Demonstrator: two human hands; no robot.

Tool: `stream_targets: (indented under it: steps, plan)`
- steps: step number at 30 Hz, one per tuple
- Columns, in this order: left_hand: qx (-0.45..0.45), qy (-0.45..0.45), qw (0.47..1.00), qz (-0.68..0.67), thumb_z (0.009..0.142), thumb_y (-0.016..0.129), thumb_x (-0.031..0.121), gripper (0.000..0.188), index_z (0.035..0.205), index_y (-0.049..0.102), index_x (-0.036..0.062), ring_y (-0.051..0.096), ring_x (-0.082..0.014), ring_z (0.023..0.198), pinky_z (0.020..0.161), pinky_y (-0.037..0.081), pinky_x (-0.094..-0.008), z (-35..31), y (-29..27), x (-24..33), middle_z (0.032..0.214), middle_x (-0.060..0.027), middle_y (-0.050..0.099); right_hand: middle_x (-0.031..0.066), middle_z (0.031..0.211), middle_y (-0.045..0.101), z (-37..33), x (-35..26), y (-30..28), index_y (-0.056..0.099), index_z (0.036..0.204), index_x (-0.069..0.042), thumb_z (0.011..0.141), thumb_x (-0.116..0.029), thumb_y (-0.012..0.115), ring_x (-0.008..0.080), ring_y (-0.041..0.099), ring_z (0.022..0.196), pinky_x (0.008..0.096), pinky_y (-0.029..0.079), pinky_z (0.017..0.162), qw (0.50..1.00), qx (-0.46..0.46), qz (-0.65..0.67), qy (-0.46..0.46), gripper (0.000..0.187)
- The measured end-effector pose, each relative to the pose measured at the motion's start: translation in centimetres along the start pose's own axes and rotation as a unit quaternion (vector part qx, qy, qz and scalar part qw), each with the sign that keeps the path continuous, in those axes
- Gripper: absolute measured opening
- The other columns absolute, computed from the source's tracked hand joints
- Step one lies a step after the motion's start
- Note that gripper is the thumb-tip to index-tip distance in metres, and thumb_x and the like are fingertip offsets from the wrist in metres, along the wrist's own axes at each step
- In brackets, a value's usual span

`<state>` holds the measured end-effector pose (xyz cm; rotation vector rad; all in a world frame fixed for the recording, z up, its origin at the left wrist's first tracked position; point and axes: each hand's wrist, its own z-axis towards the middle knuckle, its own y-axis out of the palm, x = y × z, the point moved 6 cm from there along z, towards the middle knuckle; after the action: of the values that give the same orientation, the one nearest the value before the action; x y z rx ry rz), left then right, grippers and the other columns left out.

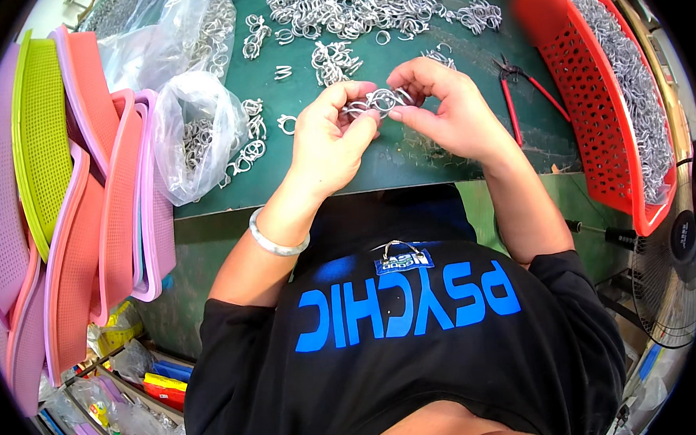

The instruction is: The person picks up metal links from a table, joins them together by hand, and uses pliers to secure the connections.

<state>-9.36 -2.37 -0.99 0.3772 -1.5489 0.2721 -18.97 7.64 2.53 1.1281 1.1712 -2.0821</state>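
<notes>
Together, my left hand (333, 135) and right hand (443, 104) pinch rings (381, 100) between thumbs and fingertips, above the table (412, 164).

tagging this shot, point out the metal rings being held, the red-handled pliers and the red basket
metal rings (385, 99), head view: middle of the held cluster
red-handled pliers (511, 108), head view: the left handle
red basket (594, 111), head view: its perforated side wall

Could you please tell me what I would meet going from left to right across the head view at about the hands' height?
Lime-green basket, clear plastic bag, left hand, silver rings between the hands, right hand, red-handled pliers, red basket.
</notes>
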Motion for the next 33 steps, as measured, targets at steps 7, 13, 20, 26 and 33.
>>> stream_targets:
  steps: [7,13,20,26,33]
  plan:
    - [0.006,-0.029,0.993,-0.111,0.079,0.05,-0.003,0.028,0.107,0.048,-0.0051,0.058,-0.0143,0.078,0.073,0.048,-0.0251,-0.2,0.1,-0.4,0.092,-0.0102,0.058,0.005,0.088,0.053,-0.8,1.4,0.3,0.053,0.087,0.001,0.071,0.007,0.06,0.0092,0.053,0.073,0.0222,0.046,0.064,0.987,0.062,0.145,0.001,0.018]
    - [0.004,-0.028,0.989,-0.143,0.079,0.055,-0.001,0.021,0.099,0.051,-0.0032,0.057,-0.0134,0.078,0.072,0.048,-0.0241,-0.3,0.1,-0.5,0.092,-0.0096,0.058,0.0071,0.098,0.051,-1.1,0.9,0.7,0.053,0.086,0.002,0.073,0.009,0.056,0.0096,0.054,0.079,0.022,0.046,0.068,0.972,0.056,0.229,0.0,0.015]
    - [0.013,0.003,0.995,-0.098,0.073,0.063,-0.001,0.02,0.091,0.054,0.0002,0.052,-0.0073,0.076,0.069,0.045,-0.0202,-0.6,-0.1,-0.1,0.083,-0.0027,0.056,0.0092,0.104,0.049,-1.8,1.5,1.1,0.054,0.084,0.004,0.076,0.008,0.056,0.0091,0.053,0.082,0.0209,0.045,0.07,0.97,0.015,0.237,0.056,0.009]
    - [-0.037,0.009,0.992,-0.117,0.072,0.065,-0.003,0.023,0.091,0.052,0.0005,0.052,-0.0083,0.077,0.07,0.046,-0.0214,-0.7,0.2,0.2,0.085,-0.0039,0.055,0.0086,0.103,0.05,-2.1,1.0,1.2,0.055,0.083,0.004,0.076,0.006,0.057,0.0089,0.053,0.082,0.0202,0.045,0.068,0.965,0.052,0.257,0.003,0.008]
    - [-0.053,-0.035,0.988,-0.142,0.074,0.061,-0.005,0.021,0.093,0.051,-0.0003,0.054,-0.012,0.081,0.074,0.047,-0.0236,-1.0,0.2,-0.4,0.089,-0.0057,0.056,0.0048,0.091,0.053,-2.4,1.7,1.9,0.053,0.085,0.001,0.077,0.001,0.059,0.0074,0.052,0.077,0.0198,0.043,0.063,0.952,0.055,0.296,0.061,0.01]
